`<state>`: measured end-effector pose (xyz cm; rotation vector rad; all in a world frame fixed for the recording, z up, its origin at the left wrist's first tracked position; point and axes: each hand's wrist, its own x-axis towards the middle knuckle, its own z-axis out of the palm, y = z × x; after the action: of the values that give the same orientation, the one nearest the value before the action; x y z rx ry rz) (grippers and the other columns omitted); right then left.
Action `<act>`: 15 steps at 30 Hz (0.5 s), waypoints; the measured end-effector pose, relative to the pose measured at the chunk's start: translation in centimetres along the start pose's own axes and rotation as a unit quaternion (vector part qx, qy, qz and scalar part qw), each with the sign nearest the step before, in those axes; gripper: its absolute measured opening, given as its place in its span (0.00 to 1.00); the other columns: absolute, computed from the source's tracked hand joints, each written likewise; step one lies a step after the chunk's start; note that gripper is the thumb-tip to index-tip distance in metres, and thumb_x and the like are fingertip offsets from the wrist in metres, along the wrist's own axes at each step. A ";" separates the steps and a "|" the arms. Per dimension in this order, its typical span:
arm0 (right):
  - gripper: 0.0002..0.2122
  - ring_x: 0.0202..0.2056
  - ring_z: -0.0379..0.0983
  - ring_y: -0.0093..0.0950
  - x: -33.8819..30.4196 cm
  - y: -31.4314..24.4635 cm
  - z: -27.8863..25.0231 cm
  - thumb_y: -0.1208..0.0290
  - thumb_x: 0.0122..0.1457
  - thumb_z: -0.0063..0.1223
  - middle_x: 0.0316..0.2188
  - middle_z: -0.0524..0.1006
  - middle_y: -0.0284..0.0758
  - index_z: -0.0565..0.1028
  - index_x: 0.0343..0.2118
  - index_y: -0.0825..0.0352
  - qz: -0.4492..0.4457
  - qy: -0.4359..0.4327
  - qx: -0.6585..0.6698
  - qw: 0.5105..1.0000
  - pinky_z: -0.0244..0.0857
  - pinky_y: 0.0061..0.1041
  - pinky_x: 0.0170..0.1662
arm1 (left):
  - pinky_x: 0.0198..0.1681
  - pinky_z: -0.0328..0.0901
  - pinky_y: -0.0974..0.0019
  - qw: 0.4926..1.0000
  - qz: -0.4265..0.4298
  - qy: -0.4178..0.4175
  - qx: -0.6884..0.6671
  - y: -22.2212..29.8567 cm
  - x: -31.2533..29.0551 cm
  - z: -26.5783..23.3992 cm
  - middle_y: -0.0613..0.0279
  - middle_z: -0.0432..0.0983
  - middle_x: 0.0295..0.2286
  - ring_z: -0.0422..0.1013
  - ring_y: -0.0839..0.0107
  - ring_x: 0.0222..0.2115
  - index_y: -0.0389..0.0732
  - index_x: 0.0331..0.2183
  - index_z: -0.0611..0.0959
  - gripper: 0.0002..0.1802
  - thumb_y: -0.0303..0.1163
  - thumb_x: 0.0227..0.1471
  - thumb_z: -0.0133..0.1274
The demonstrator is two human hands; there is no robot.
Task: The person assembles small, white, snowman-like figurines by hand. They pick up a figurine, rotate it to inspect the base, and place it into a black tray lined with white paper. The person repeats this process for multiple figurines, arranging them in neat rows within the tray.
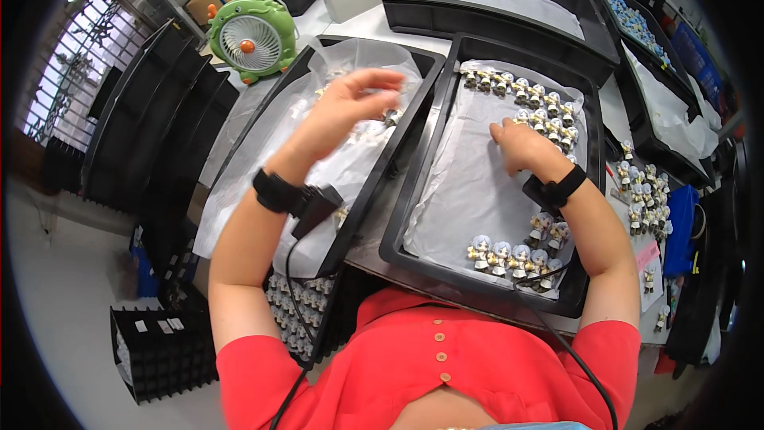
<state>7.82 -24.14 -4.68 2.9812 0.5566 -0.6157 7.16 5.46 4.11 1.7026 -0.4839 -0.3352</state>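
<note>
My left hand [358, 103] is raised over the left black tray [430, 72], its fingers bent and apart with no object visible between them. Beneath it, small white-haired figurines [392, 117] lie partly hidden by translucent sheeting. My right hand [521, 147] is inside the right black tray [395, 239], fingers drawn together over white liner paper [454, 167]. What its fingers hold, if anything, is hidden. Beside that hand stand rows of similar figurines [539, 119]. More figurines [500, 257] line the tray's near right corner. Both wrists carry black straps with small cabled devices.
A green fan [253, 38] stands beyond the left tray. Another black tray [493, 16] sits behind the right one. Several figurines [649, 199] stand on the table at right, near a blue bin [680, 231]. Stacked black trays [143, 119] rise at left. Cables run from my wrists.
</note>
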 end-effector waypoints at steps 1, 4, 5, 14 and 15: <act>0.35 0.44 0.69 0.45 0.0 0.1 0.0 0.76 0.32 0.64 0.43 0.68 0.48 0.64 0.49 0.69 0.005 0.009 0.008 1.000 0.68 0.35 0.42 | 0.44 0.64 0.71 1.000 0.009 -0.017 0.003 0.5 -0.7 1.8 0.61 0.72 0.43 0.71 0.74 0.41 0.37 0.47 0.75 0.19 0.32 0.52 0.53; 0.35 0.44 0.69 0.44 -0.4 0.4 -0.5 0.77 0.33 0.64 0.42 0.69 0.48 0.63 0.50 0.65 -0.008 0.054 0.096 0.994 0.67 0.35 0.44 | 0.45 0.63 0.71 0.995 -0.001 -0.062 -0.072 0.6 -2.0 5.5 0.62 0.70 0.44 0.70 0.75 0.41 0.38 0.48 0.73 0.21 0.31 0.52 0.53; 0.38 0.45 0.68 0.41 -0.6 0.2 -1.0 0.78 0.34 0.62 0.42 0.68 0.48 0.61 0.54 0.61 -0.050 0.098 0.150 0.982 0.66 0.34 0.46 | 0.46 0.62 0.71 0.994 -0.006 -0.046 -0.097 0.2 -2.1 6.3 0.62 0.69 0.45 0.69 0.75 0.42 0.38 0.49 0.72 0.22 0.31 0.52 0.53; 0.44 0.49 0.65 0.31 -4.6 -5.8 -4.6 0.78 0.39 0.64 0.47 0.67 0.38 0.53 0.61 0.56 -0.284 0.340 0.370 0.817 0.64 0.28 0.45 | 0.50 0.62 0.65 0.939 -0.061 0.008 -0.337 -3.5 -1.5 7.5 0.59 0.64 0.48 0.67 0.69 0.45 0.39 0.55 0.62 0.27 0.36 0.57 0.48; 0.44 0.49 0.65 0.31 -4.5 -6.0 -4.8 0.78 0.39 0.64 0.47 0.67 0.38 0.53 0.61 0.57 -0.300 0.353 0.361 0.809 0.64 0.28 0.45 | 0.51 0.62 0.63 0.940 -0.051 0.003 -0.338 -3.4 -1.6 7.6 0.59 0.64 0.49 0.67 0.69 0.45 0.39 0.55 0.61 0.27 0.36 0.57 0.47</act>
<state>3.64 -19.49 1.61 3.6772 1.6964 0.4900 2.58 0.22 -0.70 1.0568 -0.2326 -0.5049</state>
